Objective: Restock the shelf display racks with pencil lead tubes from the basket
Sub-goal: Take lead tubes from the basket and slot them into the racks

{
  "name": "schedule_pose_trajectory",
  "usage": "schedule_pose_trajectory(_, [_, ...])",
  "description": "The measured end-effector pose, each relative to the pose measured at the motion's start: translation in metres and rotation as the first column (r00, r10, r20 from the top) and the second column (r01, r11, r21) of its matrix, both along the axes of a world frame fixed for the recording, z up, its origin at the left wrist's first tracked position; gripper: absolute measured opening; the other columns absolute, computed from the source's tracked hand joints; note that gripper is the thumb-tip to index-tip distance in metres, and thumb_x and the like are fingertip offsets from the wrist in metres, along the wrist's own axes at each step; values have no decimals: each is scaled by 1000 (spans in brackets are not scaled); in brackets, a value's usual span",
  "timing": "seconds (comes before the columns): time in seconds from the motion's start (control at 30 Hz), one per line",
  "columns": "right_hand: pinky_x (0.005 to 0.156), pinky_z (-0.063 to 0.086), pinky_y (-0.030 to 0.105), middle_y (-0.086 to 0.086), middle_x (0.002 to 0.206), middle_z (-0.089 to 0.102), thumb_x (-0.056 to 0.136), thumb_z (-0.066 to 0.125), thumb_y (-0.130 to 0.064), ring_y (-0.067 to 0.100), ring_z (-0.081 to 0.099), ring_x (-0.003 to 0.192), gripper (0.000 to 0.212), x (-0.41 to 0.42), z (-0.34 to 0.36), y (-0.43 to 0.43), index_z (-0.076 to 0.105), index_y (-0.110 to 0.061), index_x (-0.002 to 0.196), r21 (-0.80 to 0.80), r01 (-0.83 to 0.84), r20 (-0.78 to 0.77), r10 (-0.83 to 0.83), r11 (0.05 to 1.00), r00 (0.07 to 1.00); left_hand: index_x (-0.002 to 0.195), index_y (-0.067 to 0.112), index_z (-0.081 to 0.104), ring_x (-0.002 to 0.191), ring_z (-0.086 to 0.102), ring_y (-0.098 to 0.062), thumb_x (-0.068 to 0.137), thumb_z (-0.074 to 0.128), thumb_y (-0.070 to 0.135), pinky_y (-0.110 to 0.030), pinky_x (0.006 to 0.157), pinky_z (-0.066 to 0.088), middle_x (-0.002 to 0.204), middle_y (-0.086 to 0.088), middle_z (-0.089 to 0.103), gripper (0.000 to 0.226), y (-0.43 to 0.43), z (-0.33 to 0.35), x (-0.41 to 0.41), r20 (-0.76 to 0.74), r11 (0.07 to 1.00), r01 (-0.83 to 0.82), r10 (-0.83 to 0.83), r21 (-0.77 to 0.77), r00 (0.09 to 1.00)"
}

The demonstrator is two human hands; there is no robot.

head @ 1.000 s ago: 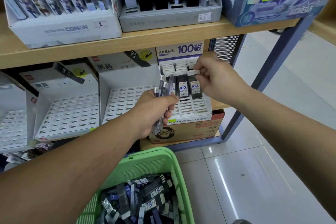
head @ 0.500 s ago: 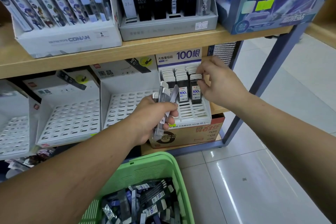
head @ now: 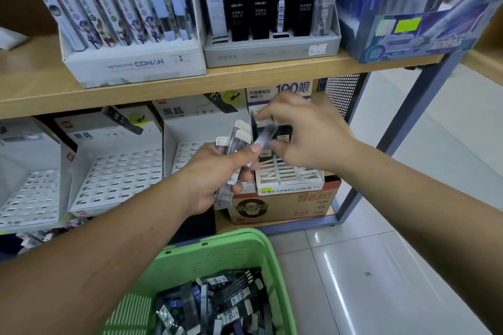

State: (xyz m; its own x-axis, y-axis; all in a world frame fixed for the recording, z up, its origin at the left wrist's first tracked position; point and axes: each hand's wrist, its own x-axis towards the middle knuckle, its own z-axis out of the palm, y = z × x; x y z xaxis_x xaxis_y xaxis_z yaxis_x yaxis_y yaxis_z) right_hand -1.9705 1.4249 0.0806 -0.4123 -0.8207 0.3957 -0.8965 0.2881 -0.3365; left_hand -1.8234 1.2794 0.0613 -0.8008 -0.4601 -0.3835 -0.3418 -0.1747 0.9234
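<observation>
Head view: your left hand grips a bundle of lead tubes; your right hand pinches one blurred tube just in front of the rack. They look light, stiff and slick, so take each by its narrow sides near the cap. More lie in the green basket below the wooden shelf, over glossy floor tiles.

Green slatted basket, white slotted racks, dark tubes with white caps.

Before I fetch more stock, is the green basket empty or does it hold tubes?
Not empty: the green basket holds a heap of lead tubes.
</observation>
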Motion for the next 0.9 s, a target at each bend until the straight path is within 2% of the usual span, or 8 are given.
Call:
schedule_pose_trajectory(0.03, [94,38,8,-11,119,62,85,77,-27,2,53,98,35,7,4,-7,70,-28,119,39,-46,19,45,998,999,104,5,73,62,60,-13,87,82,31,-25,49,41,81,-6,75,32,-4,3,5,-4,1000,-2,2,-14,1000])
schedule_pose_trajectory(0.13, [86,53,32,-14,100,65,90,77,-26,5,60,89,23,21,13,-26,76,-27,113,136,-151,200,122,979,972,108,2,73,61,60,-13,88,82,31,-26,49,43,81,-9,75,36,-23,12,26,-7,998,-5,5,-60,1000])
schedule_pose_trajectory(0.27, [79,45,21,-18,94,57,92,76,-25,-3,56,82,22,41,14,-55,75,-27,114,190,-288,382,200,939,902,104,4,75,62,62,-13,90,80,30,-28,53,46,80,-12,76,30,-52,23,61,0,988,-4,4,-157,1000])
schedule_pose_trajectory(0.43, [66,47,15,-6,90,65,89,80,-14,-4,56,65,15,72,0,-97,69,-24,93,199,-388,651,175,900,739,98,2,73,53,58,-15,93,77,31,-26,47,44,70,-12,72,29,-77,25,96,-4,972,-51,52,-229,999])
schedule_pose_trajectory(0.57, [47,47,29,9,78,64,88,78,-5,17,58,55,18,77,-16,-120,62,-6,96,94,-216,798,56,972,600,95,4,71,55,58,-15,99,69,36,-27,47,43,73,-9,70,32,-94,11,103,-18,959,-211,211,-188,977])
schedule_pose_trajectory(0.7, [56,55,33,17,83,70,89,78,-7,21,65,61,18,74,-33,-141,62,-7,97,-52,104,892,-1,993,452,104,5,70,55,58,-17,95,69,13,-24,48,41,71,-9,69,11,-107,-7,98,107,959,-217,239,-183,965])
schedule_pose_trajectory(0.8, [66,54,22,6,87,75,91,78,-16,14,67,74,16,69,-44,-157,62,-17,92,-112,204,862,-7,973,507,107,11,69,64,59,-22,93,71,16,-31,58,43,69,-6,71,15,-111,-20,89,144,962,-240,258,-132,955])
schedule_pose_trajectory(0.9, [69,48,19,1,94,73,98,68,-24,10,63,83,13,72,-53,-167,56,-18,98,-105,148,828,4,983,561,111,9,69,72,61,-25,92,72,16,-29,57,47,77,-8,72,20,-114,-31,81,137,957,-272,284,-101,949])
